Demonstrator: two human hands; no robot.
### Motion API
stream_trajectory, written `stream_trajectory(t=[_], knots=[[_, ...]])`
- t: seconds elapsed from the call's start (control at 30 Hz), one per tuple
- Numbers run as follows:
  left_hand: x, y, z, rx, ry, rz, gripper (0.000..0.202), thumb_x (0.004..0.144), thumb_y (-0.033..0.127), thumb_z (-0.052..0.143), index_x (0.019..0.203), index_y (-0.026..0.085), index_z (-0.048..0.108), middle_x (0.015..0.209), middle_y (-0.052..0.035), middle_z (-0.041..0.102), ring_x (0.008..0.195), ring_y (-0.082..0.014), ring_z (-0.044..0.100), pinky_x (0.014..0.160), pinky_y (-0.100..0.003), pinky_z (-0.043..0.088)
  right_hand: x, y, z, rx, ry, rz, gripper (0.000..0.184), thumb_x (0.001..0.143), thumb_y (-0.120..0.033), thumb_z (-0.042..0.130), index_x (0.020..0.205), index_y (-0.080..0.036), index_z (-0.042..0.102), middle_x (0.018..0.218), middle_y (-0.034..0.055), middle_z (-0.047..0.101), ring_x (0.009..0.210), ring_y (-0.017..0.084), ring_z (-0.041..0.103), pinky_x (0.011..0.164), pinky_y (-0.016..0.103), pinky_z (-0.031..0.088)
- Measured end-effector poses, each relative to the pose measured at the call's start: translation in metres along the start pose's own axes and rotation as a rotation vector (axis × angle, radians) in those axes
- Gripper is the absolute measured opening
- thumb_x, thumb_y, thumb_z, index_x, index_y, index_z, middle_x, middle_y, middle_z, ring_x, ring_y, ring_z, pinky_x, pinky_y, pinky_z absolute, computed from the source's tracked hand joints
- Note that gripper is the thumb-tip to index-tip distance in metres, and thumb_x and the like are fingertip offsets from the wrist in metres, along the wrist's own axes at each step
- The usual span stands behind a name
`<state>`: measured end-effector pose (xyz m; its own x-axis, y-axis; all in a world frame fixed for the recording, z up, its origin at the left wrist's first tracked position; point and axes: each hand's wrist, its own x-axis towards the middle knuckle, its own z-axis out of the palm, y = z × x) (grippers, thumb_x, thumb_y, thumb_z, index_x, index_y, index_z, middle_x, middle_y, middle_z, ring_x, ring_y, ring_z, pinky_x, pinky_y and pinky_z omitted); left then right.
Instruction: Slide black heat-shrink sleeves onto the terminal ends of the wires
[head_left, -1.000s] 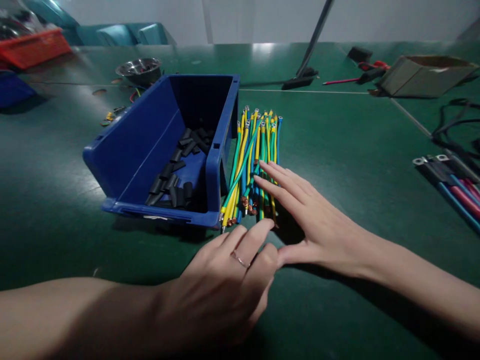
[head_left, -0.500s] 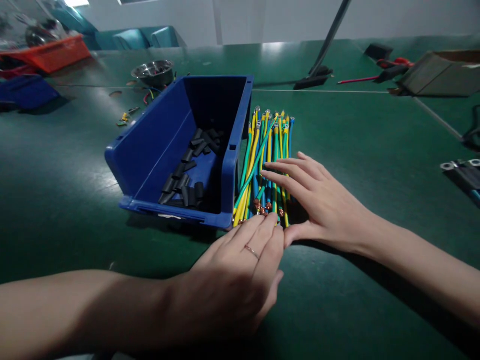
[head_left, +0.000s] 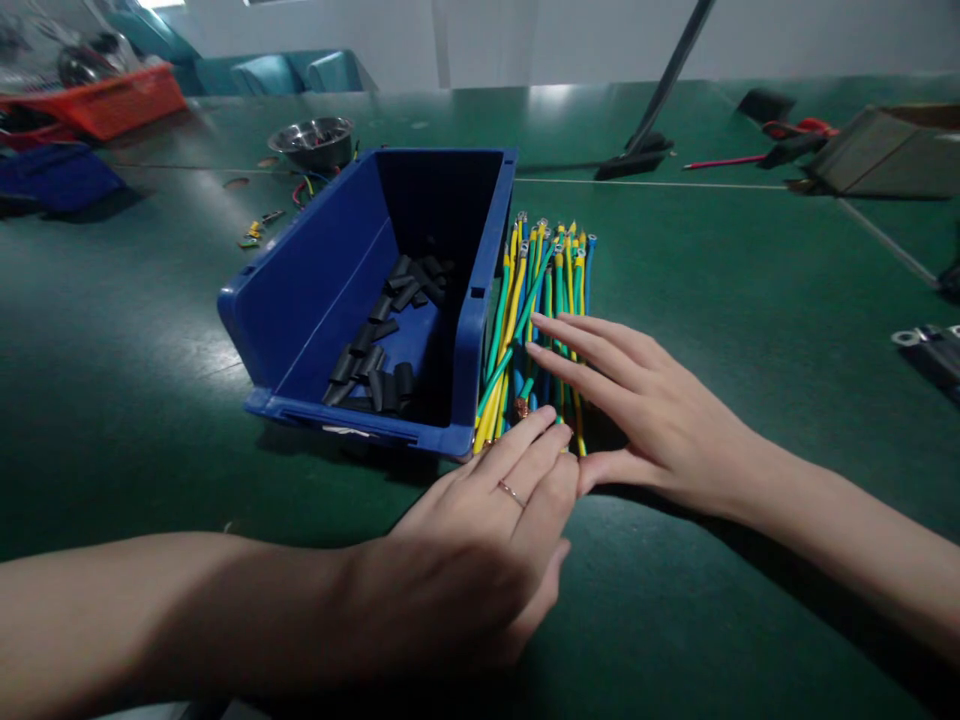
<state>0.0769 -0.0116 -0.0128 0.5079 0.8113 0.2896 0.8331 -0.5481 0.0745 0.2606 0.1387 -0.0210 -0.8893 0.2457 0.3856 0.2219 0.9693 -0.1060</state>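
A bundle of yellow, green and blue wires (head_left: 513, 370) lies lengthwise on the table, with metal ring terminals at the far ends and bare copper at the near ends. My left hand (head_left: 499, 510), wearing a ring, rests its outstretched fingers over the near ends and hides many of them. My right hand (head_left: 637, 400) reaches across the bundle from the right, its fingers spread over the wires and its thumb by the near ends. Directly left of the wires stands a blue plastic bin (head_left: 300, 290) holding short black sleeves (head_left: 382, 388).
Beyond the bin sit a metal bowl (head_left: 313, 145) and small wire scraps (head_left: 255, 232). An orange crate (head_left: 142, 103) is at the far left. Toward the back right are a grey stand (head_left: 637, 158) and a cardboard box (head_left: 885, 155). Black-sleeved terminals (head_left: 934, 350) lie at the right edge.
My left fingers have slid slightly forward over the copper ends, covering more of them. My right hand stays nearly in place over the wires. The whole view has shifted a little.
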Motion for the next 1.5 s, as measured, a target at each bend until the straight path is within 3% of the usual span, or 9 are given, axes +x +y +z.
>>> stream_trajectory(t=[0.1, 0.3, 0.4, 0.5, 0.67, 0.8, 1.07, 1.27, 1.5], knots=[[0.0, -0.001, 0.0, -0.063, -0.003, -0.03, 0.051, 0.101, 0.025, 0.046, 0.144, -0.003, 0.045, 0.154, -0.0212, 0.048, 0.15, -0.0321, 0.035, 0.123, -0.04, 0.036, 0.0, 0.002, 0.001, 0.033, -0.014, 0.001, 0.087, 0.094, -0.076, 0.03, 0.152, -0.012, 0.041, 0.156, 0.0189, 0.044, 0.145, 0.035, 0.04, 0.113, 0.058, 0.037], [0.0, -0.002, 0.002, -0.072, 0.019, 0.006, 0.05, 0.101, 0.018, 0.044, 0.146, -0.003, 0.039, 0.154, -0.0185, 0.049, 0.147, -0.0283, 0.041, 0.121, -0.034, 0.039, 0.0, -0.001, -0.007, 0.072, 0.09, -0.025, 0.068, 0.094, -0.07, 0.038, 0.123, -0.015, 0.066, 0.116, 0.0147, 0.073, 0.107, 0.027, 0.067, 0.09, 0.043, 0.053], [-0.001, -0.001, 0.003, -0.041, -0.008, -0.018, 0.051, 0.103, 0.021, 0.042, 0.148, -0.002, 0.039, 0.154, -0.0184, 0.049, 0.145, -0.0293, 0.044, 0.115, -0.037, 0.047, 0.0, -0.003, -0.007, 0.016, 0.115, -0.036, 0.062, 0.095, -0.065, 0.043, 0.118, -0.012, 0.067, 0.112, 0.0167, 0.071, 0.101, 0.026, 0.067, 0.085, 0.041, 0.054], [-0.002, -0.002, 0.002, -0.065, -0.027, -0.066, 0.052, 0.103, 0.025, 0.041, 0.149, 0.001, 0.04, 0.154, -0.0177, 0.049, 0.146, -0.0269, 0.044, 0.113, -0.037, 0.05, 0.0, -0.002, -0.006, 0.021, 0.091, -0.006, 0.069, 0.092, -0.067, 0.048, 0.132, -0.012, 0.061, 0.136, 0.022, 0.06, 0.122, 0.032, 0.059, 0.096, 0.049, 0.052], [-0.002, -0.005, 0.001, -0.12, -0.085, -0.001, 0.053, 0.101, 0.022, 0.043, 0.149, 0.001, 0.041, 0.158, -0.0162, 0.045, 0.151, -0.0289, 0.033, 0.119, -0.04, 0.043, 0.0, 0.006, -0.009, 0.349, -0.012, 0.077, 0.065, 0.092, -0.068, 0.049, 0.137, -0.022, 0.058, 0.149, 0.0135, 0.053, 0.135, 0.029, 0.052, 0.107, 0.048, 0.049], [0.001, -0.007, 0.001, -0.159, -0.128, 0.025, 0.049, 0.101, 0.021, 0.045, 0.147, 0.003, 0.047, 0.158, -0.0184, 0.043, 0.152, -0.0335, 0.031, 0.121, -0.046, 0.04, 0.0, 0.007, -0.008, 0.428, 0.017, 0.167, 0.038, 0.1, -0.042, 0.055, 0.133, -0.024, 0.06, 0.149, 0.0097, 0.055, 0.136, 0.024, 0.053, 0.109, 0.045, 0.049], [0.002, -0.008, 0.003, -0.195, -0.105, 0.036, 0.048, 0.098, 0.017, 0.047, 0.143, 0.003, 0.05, 0.157, -0.0197, 0.045, 0.15, -0.035, 0.034, 0.118, -0.048, 0.045, 0.0, 0.006, -0.003, 0.325, 0.125, 0.15, 0.02, 0.096, -0.016, 0.058, 0.113, -0.021, 0.068, 0.128, 0.0101, 0.069, 0.125, 0.022, 0.062, 0.101, 0.04, 0.056], [0.002, -0.007, 0.004, -0.166, -0.126, 0.021, 0.048, 0.1, 0.02, 0.045, 0.146, 0.005, 0.047, 0.158, -0.0176, 0.043, 0.151, -0.0334, 0.032, 0.119, -0.048, 0.043, 0.001, 0.005, -0.007, 0.292, 0.23, 0.202, 0.007, 0.093, -0.022, 0.067, 0.1, -0.021, 0.067, 0.112, 0.0092, 0.072, 0.102, 0.019, 0.069, 0.087, 0.035, 0.058], [0.0, -0.006, 0.001, -0.144, -0.113, 0.01, 0.049, 0.099, 0.02, 0.049, 0.145, 0.006, 0.047, 0.158, -0.019, 0.043, 0.152, -0.0324, 0.031, 0.121, -0.044, 0.04, -0.001, 0.002, -0.008, 0.517, 0.352, 0.412, 0.008, 0.09, -0.023, 0.065, 0.097, -0.023, 0.067, 0.096, 0.0043, 0.073, 0.086, 0.018, 0.072, 0.075, 0.033, 0.059]])
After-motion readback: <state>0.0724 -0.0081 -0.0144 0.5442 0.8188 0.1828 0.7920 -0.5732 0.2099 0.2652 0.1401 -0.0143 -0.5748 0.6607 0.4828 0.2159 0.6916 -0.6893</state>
